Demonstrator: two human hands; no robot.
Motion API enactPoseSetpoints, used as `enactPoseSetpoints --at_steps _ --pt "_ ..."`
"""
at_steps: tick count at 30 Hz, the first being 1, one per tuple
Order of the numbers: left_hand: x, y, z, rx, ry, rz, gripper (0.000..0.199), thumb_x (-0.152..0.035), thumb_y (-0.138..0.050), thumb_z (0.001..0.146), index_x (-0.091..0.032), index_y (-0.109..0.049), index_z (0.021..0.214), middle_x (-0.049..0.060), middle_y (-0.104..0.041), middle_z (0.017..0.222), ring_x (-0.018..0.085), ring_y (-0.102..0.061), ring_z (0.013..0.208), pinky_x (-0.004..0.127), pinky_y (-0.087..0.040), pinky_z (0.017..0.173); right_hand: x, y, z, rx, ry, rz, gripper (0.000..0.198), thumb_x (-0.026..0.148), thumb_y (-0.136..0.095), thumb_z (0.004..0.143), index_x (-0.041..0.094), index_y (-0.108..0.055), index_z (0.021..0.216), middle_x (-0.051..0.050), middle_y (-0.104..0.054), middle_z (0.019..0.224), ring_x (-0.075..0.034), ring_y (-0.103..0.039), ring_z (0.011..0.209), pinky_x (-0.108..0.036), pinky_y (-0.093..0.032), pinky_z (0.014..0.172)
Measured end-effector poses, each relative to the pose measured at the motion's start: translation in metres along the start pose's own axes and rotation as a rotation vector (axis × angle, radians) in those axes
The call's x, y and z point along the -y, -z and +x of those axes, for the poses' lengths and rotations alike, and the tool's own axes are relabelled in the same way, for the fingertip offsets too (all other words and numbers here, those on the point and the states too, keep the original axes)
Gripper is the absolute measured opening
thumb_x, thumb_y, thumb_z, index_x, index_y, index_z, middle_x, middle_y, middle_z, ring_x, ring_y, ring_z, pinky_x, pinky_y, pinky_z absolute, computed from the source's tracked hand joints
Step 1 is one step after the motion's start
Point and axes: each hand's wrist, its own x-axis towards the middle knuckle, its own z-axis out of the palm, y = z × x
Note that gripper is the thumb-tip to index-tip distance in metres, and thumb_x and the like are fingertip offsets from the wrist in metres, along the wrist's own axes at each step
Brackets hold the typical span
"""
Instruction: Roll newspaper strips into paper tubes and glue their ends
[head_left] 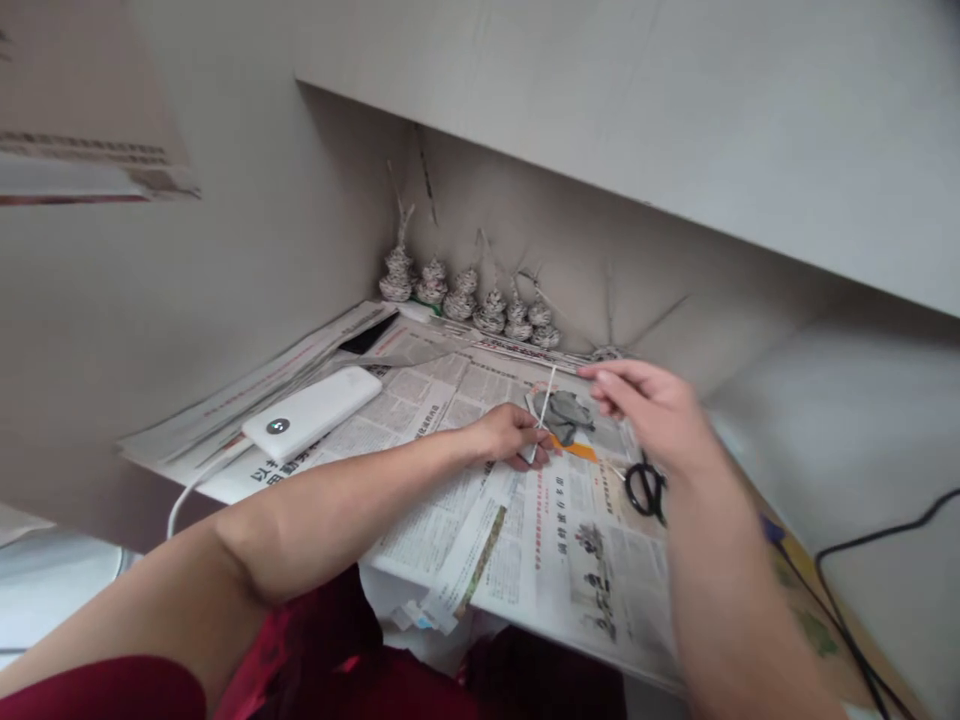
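My left hand [516,436] is closed on a thin white paper stick [548,395], which points up from between its fingers, slightly tilted. My right hand [649,405] is raised to the right, thumb and index finger pressed together and pointing left, apart from the stick. Whether anything is between them is too blurred to tell. Under and behind the hands lie a crumpled grey cloth-like piece [566,415] and a flat orange strip [576,449]. Black-handled scissors [643,490] rest by my right wrist, their blades mostly hidden.
Newspaper [517,560] covers the table. Several small gourd-shaped woven figures [491,312] line the back wall, beside a spoked woven start [607,352]. At left lies a white power bank [313,413] with a cable. An overhanging panel [637,110] is above; a black cord [832,590] runs at right.
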Motion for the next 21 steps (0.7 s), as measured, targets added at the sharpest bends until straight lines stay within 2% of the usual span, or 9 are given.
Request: enactPoseSetpoints --at_steps 4,7,10,16,19,21 --pt "0.003 0.000 0.002 0.013 -0.004 0.019 0.030 -0.041 -0.060 0.077 -0.012 -0.065 0.083 0.004 -0.065 0.072 0.013 -0.063 0.072 0.020 -0.050 0.061 -0.023 -0.020 -0.007 0.029 -0.124 -0.309 0.024 0.028 -0.060 0.077 0.019 -0.068 0.097 -0.008 -0.065 0.089 -0.021 -0.059 0.081 -0.035 -0.046 0.076" --pt "0.004 0.000 0.003 0.021 -0.002 0.019 0.031 -0.042 -0.061 0.076 -0.012 -0.065 0.082 0.004 -0.065 0.071 0.013 -0.064 0.073 0.021 -0.051 0.061 -0.037 -0.038 -0.016 0.082 -0.077 -0.470 0.018 0.022 -0.054 0.077 0.017 -0.071 0.082 -0.008 -0.063 0.082 -0.020 -0.058 0.079 -0.031 -0.043 0.075" --pt "0.005 0.001 0.004 0.018 -0.004 0.017 0.029 -0.040 -0.059 0.077 -0.011 -0.064 0.081 0.005 -0.065 0.073 0.014 -0.064 0.074 0.021 -0.051 0.061 -0.041 -0.045 -0.019 0.050 -0.075 -0.563 0.017 0.026 -0.054 0.078 0.017 -0.069 0.074 -0.008 -0.062 0.077 -0.020 -0.056 0.072 -0.030 -0.041 0.070" --pt "0.004 0.001 0.002 0.031 0.018 -0.042 0.025 -0.036 -0.060 0.079 -0.011 -0.063 0.082 0.005 -0.065 0.075 0.014 -0.064 0.074 0.024 -0.053 0.061 -0.043 -0.040 -0.021 -0.087 -0.156 -0.578 0.026 0.043 -0.058 0.077 0.018 -0.062 0.070 -0.006 -0.061 0.069 -0.020 -0.054 0.066 -0.029 -0.039 0.063" --pt "0.002 0.000 0.000 0.051 0.020 -0.085 0.026 -0.036 -0.061 0.078 -0.010 -0.064 0.083 0.006 -0.066 0.077 0.016 -0.065 0.075 0.025 -0.053 0.059 -0.043 -0.039 -0.025 -0.040 -0.109 -0.558 0.028 0.040 -0.051 0.083 0.018 -0.064 0.072 -0.007 -0.064 0.072 -0.020 -0.056 0.068 -0.030 -0.040 0.065" --pt "0.001 0.000 -0.001 0.067 0.014 -0.107 0.030 -0.039 -0.063 0.076 -0.010 -0.065 0.082 0.007 -0.065 0.078 0.017 -0.065 0.076 0.025 -0.053 0.058 -0.041 -0.038 -0.026 0.012 -0.071 -0.524 0.028 0.033 -0.044 0.087 0.018 -0.067 0.081 -0.009 -0.067 0.080 -0.021 -0.059 0.075 -0.031 -0.042 0.071"
